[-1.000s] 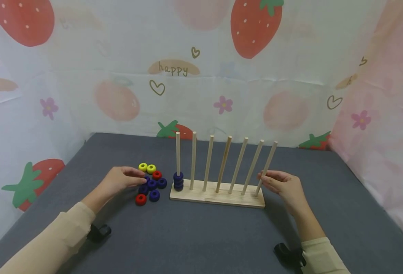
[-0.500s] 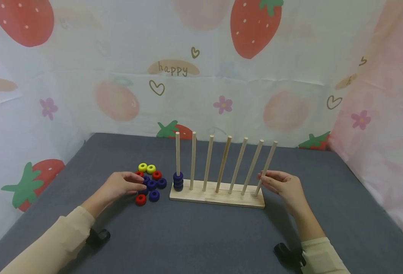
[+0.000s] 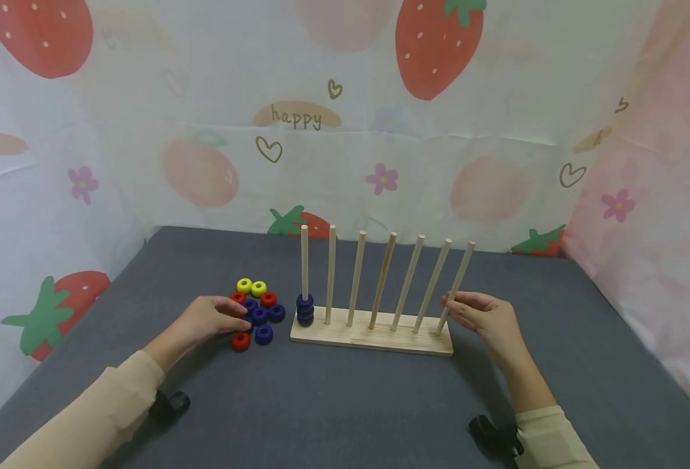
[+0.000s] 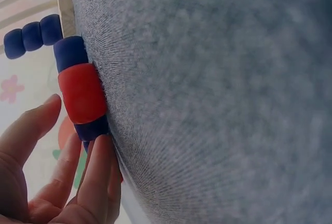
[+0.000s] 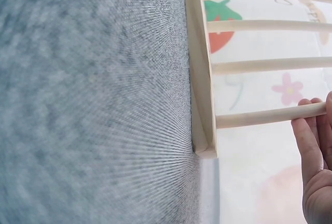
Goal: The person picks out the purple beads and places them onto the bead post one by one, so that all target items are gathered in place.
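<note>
My left hand [image 3: 206, 322] reaches in at the left side of a loose group of rings. In the left wrist view, its fingertips are right at a blue ring [image 4: 93, 129] behind a red ring [image 4: 83, 93], with the thumb held apart. Other blue rings [image 3: 277, 313] lie around it. With thumb and fingers, my right hand [image 3: 491, 322] pinches the rightmost peg [image 3: 464, 264] of a wooden peg stand [image 3: 374, 339]. Three blue rings [image 3: 305, 311] are stacked on the leftmost peg; the other pegs carry none.
Two yellow rings [image 3: 244, 285] lie at the back of the group. A red ring [image 3: 240, 341] sits at its front. Everything stands on a dark grey tabletop [image 3: 345, 410], with a strawberry-print cloth [image 3: 321, 169] behind and at both sides.
My left hand has shifted down toward the near side of the ring group, uncovering a red ring behind it. The right hand keeps its grip on the peg.
</note>
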A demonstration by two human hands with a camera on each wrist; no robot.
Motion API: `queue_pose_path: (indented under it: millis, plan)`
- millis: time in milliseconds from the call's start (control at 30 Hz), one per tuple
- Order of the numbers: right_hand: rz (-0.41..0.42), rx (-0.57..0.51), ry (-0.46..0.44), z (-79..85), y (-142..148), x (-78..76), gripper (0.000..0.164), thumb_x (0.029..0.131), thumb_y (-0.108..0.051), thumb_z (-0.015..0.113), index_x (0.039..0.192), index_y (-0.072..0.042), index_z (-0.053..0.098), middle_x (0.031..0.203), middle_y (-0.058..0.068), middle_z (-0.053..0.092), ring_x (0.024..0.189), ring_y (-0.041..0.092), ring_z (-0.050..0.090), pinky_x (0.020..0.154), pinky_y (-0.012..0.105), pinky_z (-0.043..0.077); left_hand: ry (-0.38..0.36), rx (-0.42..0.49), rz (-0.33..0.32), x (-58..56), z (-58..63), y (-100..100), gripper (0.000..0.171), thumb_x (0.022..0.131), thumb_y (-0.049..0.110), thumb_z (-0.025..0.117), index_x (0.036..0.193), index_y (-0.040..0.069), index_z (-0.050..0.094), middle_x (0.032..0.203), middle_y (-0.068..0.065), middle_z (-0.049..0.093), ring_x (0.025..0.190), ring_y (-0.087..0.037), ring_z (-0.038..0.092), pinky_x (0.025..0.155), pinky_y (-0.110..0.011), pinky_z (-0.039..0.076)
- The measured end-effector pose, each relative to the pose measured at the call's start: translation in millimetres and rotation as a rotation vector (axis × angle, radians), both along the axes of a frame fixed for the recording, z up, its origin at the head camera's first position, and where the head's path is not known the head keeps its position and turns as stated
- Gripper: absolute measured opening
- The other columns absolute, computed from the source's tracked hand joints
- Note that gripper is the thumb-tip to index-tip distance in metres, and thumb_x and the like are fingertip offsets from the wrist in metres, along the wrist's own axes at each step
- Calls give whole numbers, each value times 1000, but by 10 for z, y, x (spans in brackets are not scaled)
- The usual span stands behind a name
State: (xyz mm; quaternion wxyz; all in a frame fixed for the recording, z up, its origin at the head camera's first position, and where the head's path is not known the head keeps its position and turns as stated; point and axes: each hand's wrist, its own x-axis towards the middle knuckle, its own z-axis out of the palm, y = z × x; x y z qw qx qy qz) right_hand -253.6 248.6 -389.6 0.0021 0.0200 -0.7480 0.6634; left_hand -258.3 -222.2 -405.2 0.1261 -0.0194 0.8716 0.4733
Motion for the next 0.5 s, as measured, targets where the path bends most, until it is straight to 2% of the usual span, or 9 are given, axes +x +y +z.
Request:
queue_pose_path:
  millis: [233, 500]
  plan:
    - [-2, 6, 3, 0, -4, 2, 39, 94, -16, 70, 124, 8, 64, 97, -15, 76, 97, 0, 71, 86, 19, 56, 7, -60, -5, 5, 12, 8, 42, 82, 22, 82, 115, 0, 69, 118, -17, 67, 100, -22, 61, 83, -33, 54]
    - [4, 10, 14, -1, -5, 0, 43, 94, -16, 69, 126, 11, 61, 97, -15, 76, 97, 0, 71, 86, 20, 56, 25, -85, 4, 16, 40, 30, 37, 82, 20, 81, 111, 1, 71, 114, -16, 69, 98, -23, 62, 81, -33, 52]
